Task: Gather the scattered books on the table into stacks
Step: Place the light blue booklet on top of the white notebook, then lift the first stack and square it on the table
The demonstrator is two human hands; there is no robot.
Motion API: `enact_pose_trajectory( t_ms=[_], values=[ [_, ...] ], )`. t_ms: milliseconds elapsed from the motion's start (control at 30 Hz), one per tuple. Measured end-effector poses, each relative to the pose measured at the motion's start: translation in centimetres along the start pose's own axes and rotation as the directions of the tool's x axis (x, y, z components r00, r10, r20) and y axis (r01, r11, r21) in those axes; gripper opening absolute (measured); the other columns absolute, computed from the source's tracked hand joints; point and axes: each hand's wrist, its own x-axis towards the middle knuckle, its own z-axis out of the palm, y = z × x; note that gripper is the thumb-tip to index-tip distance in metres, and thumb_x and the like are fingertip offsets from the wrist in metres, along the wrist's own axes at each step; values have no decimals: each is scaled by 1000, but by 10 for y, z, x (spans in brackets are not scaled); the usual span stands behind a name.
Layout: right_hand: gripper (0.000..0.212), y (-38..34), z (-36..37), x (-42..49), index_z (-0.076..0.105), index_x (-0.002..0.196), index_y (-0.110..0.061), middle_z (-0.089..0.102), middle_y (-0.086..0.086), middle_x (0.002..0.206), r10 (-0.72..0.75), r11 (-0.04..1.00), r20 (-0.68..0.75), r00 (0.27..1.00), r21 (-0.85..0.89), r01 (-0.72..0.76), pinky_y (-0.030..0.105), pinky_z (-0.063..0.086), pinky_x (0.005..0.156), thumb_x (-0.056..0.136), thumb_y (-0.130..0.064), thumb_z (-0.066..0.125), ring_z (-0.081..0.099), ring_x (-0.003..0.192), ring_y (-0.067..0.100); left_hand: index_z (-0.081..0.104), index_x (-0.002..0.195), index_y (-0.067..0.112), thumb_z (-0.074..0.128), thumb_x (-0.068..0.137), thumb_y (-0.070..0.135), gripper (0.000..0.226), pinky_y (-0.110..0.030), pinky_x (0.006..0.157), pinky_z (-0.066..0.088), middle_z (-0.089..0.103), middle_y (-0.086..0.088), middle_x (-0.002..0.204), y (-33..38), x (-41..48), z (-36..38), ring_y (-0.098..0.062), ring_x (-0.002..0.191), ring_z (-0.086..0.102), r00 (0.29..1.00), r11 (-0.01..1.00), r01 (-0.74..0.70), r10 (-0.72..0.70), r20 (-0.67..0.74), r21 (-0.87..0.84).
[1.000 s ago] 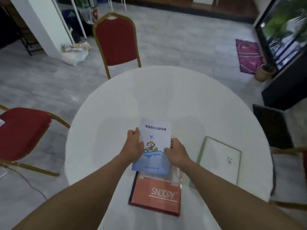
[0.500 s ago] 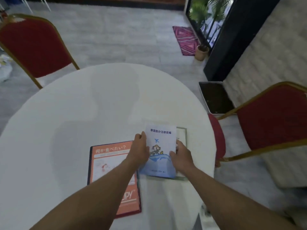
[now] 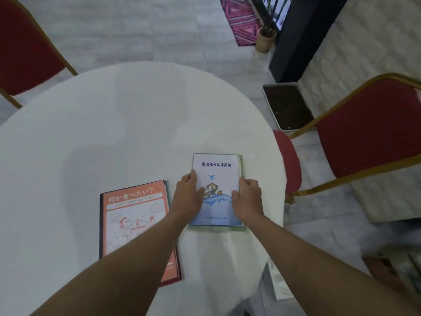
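A white and blue booklet (image 3: 216, 169) with a plane and a whale on its cover lies flat on top of a white book with a green edge (image 3: 240, 165), near the right rim of the round white table (image 3: 114, 124). My left hand (image 3: 186, 197) grips the booklet's left edge and my right hand (image 3: 247, 199) grips its right edge. Left of them an orange Snoopy book (image 3: 134, 215) lies on a dark red book, partly under my left forearm.
A red chair with a gold frame (image 3: 369, 133) stands close to the table's right rim, another red chair (image 3: 25, 49) at the far left. A tray of soil (image 3: 287, 106), a potted plant (image 3: 265, 39) and a pink mat (image 3: 241, 21) lie on the floor beyond.
The booklet has travelled right from above the Snoopy book and come down onto the white green-edged book. Both hands stayed on its edges while my view turned right.
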Motion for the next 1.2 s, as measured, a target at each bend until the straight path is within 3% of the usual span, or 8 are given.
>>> enact_pose_trajectory(
  t_ms=[233, 467, 600, 667, 767, 867, 967, 1200],
  values=[
    [49, 2, -3, 2, 43, 147, -4, 41, 16, 139, -25, 999, 35, 999, -30, 26, 31, 39, 103, 99, -10, 45, 45, 124, 32, 23, 153, 6, 54, 97, 30, 68, -36, 108, 34, 39, -11, 153, 2, -2, 3, -32, 135, 40, 1000, 1000, 3, -3, -14, -6],
    [40, -3, 1, 3, 45, 137, -4, 37, 13, 139, 18, 997, 50, 999, -81, -14, 27, 37, 93, 98, -12, 47, 41, 123, 31, 21, 152, 9, 54, 97, 27, 67, -41, 107, 38, 42, -10, 150, 0, -3, -6, -33, 132, 44, 997, 999, 10, -7, 71, -37],
    [51, -16, 0, -3, 40, 134, -6, 32, 12, 143, 67, 992, 53, 996, -113, -60, 37, 38, 102, 92, -25, 62, 35, 130, 31, 25, 151, 7, 54, 97, 24, 64, -43, 115, 32, 34, -10, 155, -13, -14, -23, -32, 141, 34, 995, 999, -43, 44, 86, -11],
    [58, -27, 2, -8, 37, 137, -7, 31, 11, 144, 2, 989, 16, 1000, -146, 0, 39, 36, 105, 89, -26, 64, 34, 130, 32, 19, 154, 8, 52, 98, 26, 67, -41, 120, 24, 24, -8, 161, -25, -24, -35, -31, 147, 24, 998, 1000, -28, 28, 57, 13],
    [43, -48, 10, -16, 46, 128, -7, 36, 10, 137, -128, 988, 49, 991, -77, 132, 39, 39, 104, 89, -17, 58, 38, 126, 31, 20, 154, 5, 51, 99, 27, 67, -38, 121, 20, 23, -11, 161, -48, -35, -55, -29, 148, 21, 1000, 999, 2, -1, -20, 53],
    [50, -77, 27, -24, 45, 139, -7, 40, 10, 136, -216, 975, 194, 957, 2, 220, 42, 44, 101, 93, -20, 57, 47, 123, 30, 25, 151, 4, 54, 98, 27, 65, -39, 118, 24, 27, -14, 158, -73, -48, -75, -31, 146, 24, 991, 994, 108, -105, -86, 31],
    [58, -104, 51, -32, 44, 144, -7, 45, 14, 139, -288, 952, 268, 919, -20, 304, 32, 40, 103, 93, -29, 61, 51, 124, 29, 25, 149, 2, 54, 96, 32, 68, -41, 115, 30, 28, -17, 156, -102, -62, -87, -34, 144, 27, 959, 962, 264, -255, -119, 63],
    [68, -137, 110, -44, 49, 132, -8, 49, 16, 132, -144, 945, 464, 874, -199, 261, 31, 43, 100, 81, -47, 72, 49, 125, 31, 26, 143, 0, 56, 94, 38, 69, -41, 105, 39, 31, -19, 144, -162, -91, -88, -34, 132, 36, 880, 882, 471, -467, -90, 30]
  ],
)
